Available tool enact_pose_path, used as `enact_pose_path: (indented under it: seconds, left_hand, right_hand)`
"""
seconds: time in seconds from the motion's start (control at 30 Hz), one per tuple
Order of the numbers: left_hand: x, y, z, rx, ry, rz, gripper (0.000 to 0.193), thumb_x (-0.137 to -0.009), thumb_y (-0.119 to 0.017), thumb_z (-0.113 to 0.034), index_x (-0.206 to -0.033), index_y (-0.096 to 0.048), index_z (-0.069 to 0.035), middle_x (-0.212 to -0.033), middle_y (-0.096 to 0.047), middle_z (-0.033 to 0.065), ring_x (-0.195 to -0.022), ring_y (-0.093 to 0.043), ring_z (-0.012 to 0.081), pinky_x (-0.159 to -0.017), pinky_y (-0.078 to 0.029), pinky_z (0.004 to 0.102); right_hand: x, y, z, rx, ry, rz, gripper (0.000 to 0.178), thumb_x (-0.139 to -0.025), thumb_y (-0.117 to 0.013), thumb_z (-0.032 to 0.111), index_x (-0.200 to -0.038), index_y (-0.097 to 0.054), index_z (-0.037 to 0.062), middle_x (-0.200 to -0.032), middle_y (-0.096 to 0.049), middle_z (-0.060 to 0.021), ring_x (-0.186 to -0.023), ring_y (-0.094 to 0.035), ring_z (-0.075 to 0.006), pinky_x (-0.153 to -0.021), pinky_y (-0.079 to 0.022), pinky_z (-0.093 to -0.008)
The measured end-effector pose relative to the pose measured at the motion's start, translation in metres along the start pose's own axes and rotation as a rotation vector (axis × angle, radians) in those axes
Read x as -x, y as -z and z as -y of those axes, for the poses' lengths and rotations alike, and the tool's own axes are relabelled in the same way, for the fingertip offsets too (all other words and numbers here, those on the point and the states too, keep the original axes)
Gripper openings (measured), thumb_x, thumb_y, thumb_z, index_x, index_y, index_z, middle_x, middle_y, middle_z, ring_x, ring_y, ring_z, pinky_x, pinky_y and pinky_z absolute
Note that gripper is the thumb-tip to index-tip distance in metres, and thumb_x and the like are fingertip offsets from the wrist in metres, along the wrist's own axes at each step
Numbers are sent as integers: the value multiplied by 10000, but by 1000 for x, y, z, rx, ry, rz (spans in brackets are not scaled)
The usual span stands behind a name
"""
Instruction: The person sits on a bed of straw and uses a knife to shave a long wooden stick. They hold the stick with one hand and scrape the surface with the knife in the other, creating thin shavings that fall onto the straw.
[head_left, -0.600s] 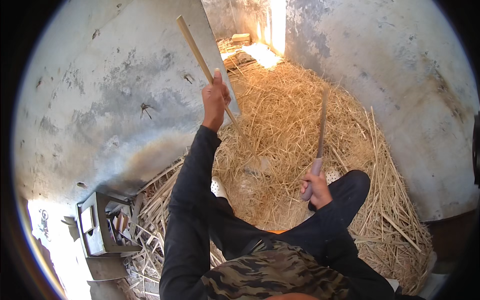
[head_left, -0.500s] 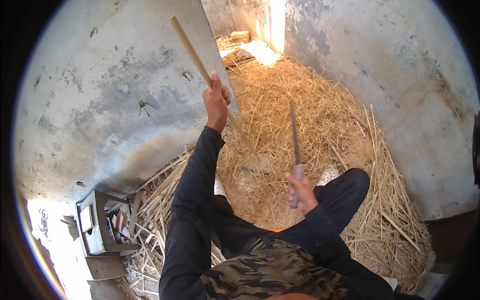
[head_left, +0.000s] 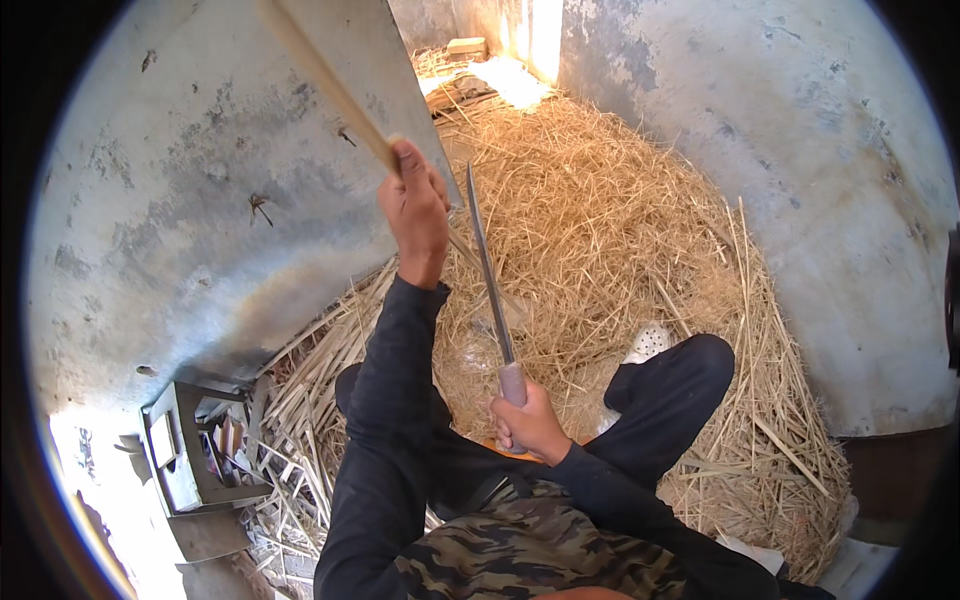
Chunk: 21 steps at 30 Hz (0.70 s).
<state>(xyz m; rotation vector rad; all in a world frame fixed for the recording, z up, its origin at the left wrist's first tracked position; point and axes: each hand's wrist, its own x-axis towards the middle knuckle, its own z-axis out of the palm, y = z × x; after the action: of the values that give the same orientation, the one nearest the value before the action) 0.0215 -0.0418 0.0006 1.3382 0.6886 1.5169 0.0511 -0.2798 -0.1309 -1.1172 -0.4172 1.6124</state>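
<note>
My left hand [head_left: 413, 212] is closed round a long, pale wooden or bamboo stick [head_left: 325, 82], its upper part slanting up and away to the left. The lower part of the stick runs down to the right, behind the blade. In my right hand [head_left: 532, 425] is the thick grey-brown handle of a long knife [head_left: 488, 268]. Its narrow dark blade points up and slightly left, the tip close to the right of my left hand. Whether blade and stick touch, I cannot tell.
A heap of straw-like shavings [head_left: 610, 220] covers the floor ahead. Split strips [head_left: 310, 400] lie along the left wall, beside a small box-like shelf [head_left: 205, 450] with items inside. Stained walls [head_left: 760, 180] rise on both sides. My white clog [head_left: 650, 342] rests among the shavings.
The knife has swung left, from over the shavings to beside the stick, with my right hand moving left and down. My left hand and the stick have shifted slightly left.
</note>
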Motion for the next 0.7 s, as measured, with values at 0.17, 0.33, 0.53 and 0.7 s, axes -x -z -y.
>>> enact_pose_path:
  seconds: [0.17, 0.33, 0.53, 0.7]
  left_hand:
    - [5, -8, 27, -62, -64, 68, 606, -947, -388, -660, -618, -297, -160, -540, -289, -62, -470, -273, 40, -432, -202, 236]
    - [4, -17, 37, 40, -48, 10, 620, -924, -391, -694, -624, -287, -161, -546, -254, -70, -466, -255, 41, -420, -186, 247]
    - [-4, -10, 34, 206, 61, -81, 642, -892, -385, -739, -622, -249, -172, -531, -203, -72, -441, -206, 61, -408, -166, 260]
    - [-11, 3, 33, 262, 61, -128, 658, -866, -386, -769, -621, -251, -173, -524, -194, -68, -415, -197, 69, -387, -173, 260]
  right_hand:
    - [8, 7, 3, 76, 46, -29, 201, -870, -633, 60, -809, -441, 49, -574, -486, -27, -407, -481, -106, -383, -420, -287]
    - [-10, 29, -21, 123, 118, -134, 183, -860, -657, 113, -856, -502, 16, -603, -510, -25, -430, -510, -110, -397, -409, -278]
    - [-2, 6, 1, 50, 114, -110, 242, -877, -684, 186, -841, -511, 20, -591, -498, -3, -404, -478, -88, -380, -383, -265]
    - [-26, -11, -23, 115, 152, -106, 225, -876, -673, 184, -854, -510, 30, -581, -485, 5, -399, -476, -90, -371, -377, -269]
